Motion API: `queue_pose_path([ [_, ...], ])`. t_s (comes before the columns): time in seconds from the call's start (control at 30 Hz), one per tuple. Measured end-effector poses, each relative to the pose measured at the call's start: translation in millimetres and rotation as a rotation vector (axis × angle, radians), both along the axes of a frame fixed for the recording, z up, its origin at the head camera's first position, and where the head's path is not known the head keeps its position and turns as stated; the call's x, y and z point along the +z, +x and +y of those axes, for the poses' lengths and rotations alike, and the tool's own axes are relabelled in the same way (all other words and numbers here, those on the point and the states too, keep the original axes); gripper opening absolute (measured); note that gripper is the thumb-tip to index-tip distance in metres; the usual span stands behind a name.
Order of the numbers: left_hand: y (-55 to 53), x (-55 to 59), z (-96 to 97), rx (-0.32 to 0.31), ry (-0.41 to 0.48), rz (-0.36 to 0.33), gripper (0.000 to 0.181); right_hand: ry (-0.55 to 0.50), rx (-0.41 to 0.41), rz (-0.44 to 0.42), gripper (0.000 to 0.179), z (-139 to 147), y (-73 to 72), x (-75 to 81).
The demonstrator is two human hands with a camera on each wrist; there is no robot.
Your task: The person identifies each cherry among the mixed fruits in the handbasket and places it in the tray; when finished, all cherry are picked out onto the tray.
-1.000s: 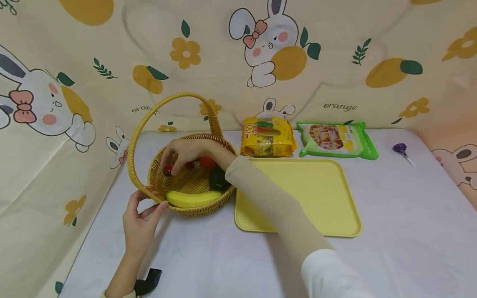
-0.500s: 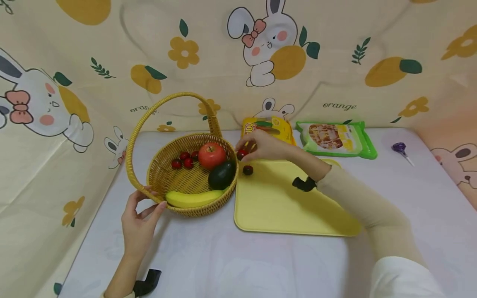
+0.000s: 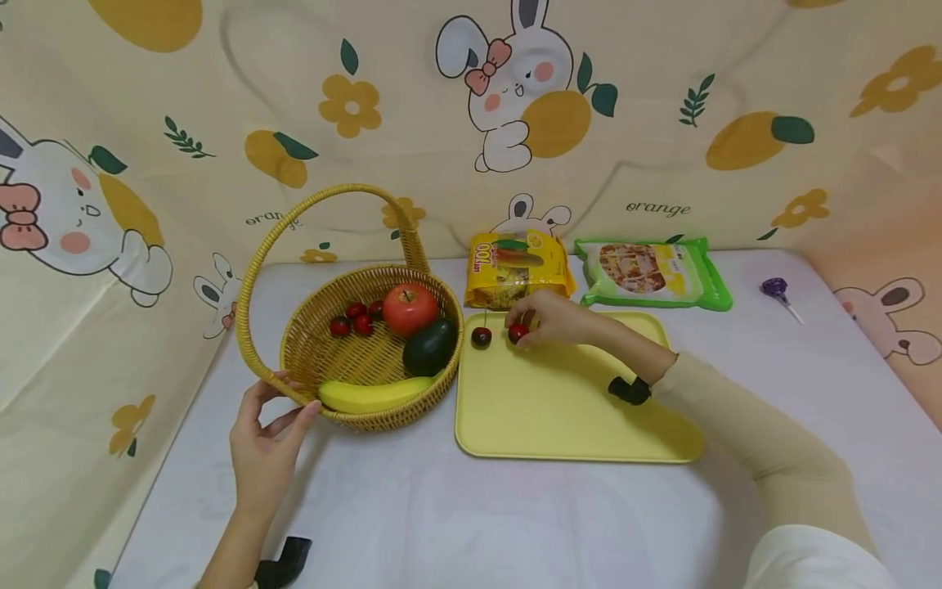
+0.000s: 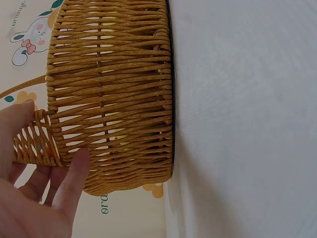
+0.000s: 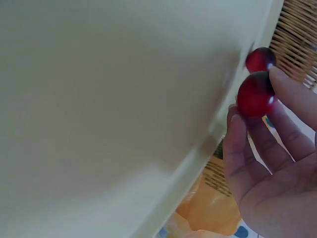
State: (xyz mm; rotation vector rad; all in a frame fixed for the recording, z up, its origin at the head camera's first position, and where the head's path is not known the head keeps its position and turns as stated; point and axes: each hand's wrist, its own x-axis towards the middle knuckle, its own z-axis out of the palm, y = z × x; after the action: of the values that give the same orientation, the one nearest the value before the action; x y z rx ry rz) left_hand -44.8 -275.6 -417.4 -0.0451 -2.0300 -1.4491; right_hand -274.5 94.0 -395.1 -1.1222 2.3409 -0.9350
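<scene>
- Right grip [image 3: 555,319]: thumb and fingertips clamped on a glossy dark-red round cherry [image 5: 255,96], over a pale-yellow rectangular tray [image 3: 574,409]; cannot tell whether it touches the tray.
- Second dark-red round cherry [image 3: 482,337]: on tray, just left of right grip.
- Left grip [image 3: 263,450]: clamped on a golden-brown woven wicker basket [image 4: 111,99], at the base of its arched handle [image 3: 253,270].
- Inside basket, between both grips: four red round cherries [image 3: 364,325], red round apple [image 3: 409,310], dark-green oval avocado [image 3: 430,348], yellow curved banana [image 3: 375,396].
</scene>
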Motion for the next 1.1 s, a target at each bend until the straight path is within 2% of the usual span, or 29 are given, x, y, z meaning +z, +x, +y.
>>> queue_pose_path([
  [0.33,0.7,-0.4,-2.3,-0.002,-0.023,0.016,0.056,0.024,-0.005,0.009,0.026,-0.6,1.7,-2.5],
  [0.47,0.1,0.7,-2.0,0.006,-0.024,0.027,0.055,0.050,0.043,0.055,0.029,-2.5,1.0,0.4],
  [0.57,-0.5,1.2,-0.8,0.003,-0.024,0.028,0.055,0.076,0.072,0.114,0.031,-6.2,-0.2,13.5],
  [0.63,-0.7,1.5,0.0,0.000,-0.013,0.017,0.055,0.052,0.075,0.148,0.029,-13.8,-1.7,31.4],
  [0.73,-0.8,1.0,-0.1,0.002,-0.003,0.012,0.055,-0.039,0.060,0.167,0.024,-39.9,-3.6,68.2],
  [0.87,-0.2,-0.7,-2.1,0.004,-0.003,0.017,0.055,-0.128,0.127,0.138,0.022,-100.0,-5.5,108.2],
  [1.0,-1.0,-1.3,-2.6,-0.004,0.004,0.019,0.055,-0.148,0.241,0.100,0.026,-164.5,-11.1,118.1],
  [1.1,-1.2,-0.2,-2.4,-0.011,0.011,0.014,0.055,-0.169,0.272,0.021,0.025,-202.1,-15.7,109.0],
])
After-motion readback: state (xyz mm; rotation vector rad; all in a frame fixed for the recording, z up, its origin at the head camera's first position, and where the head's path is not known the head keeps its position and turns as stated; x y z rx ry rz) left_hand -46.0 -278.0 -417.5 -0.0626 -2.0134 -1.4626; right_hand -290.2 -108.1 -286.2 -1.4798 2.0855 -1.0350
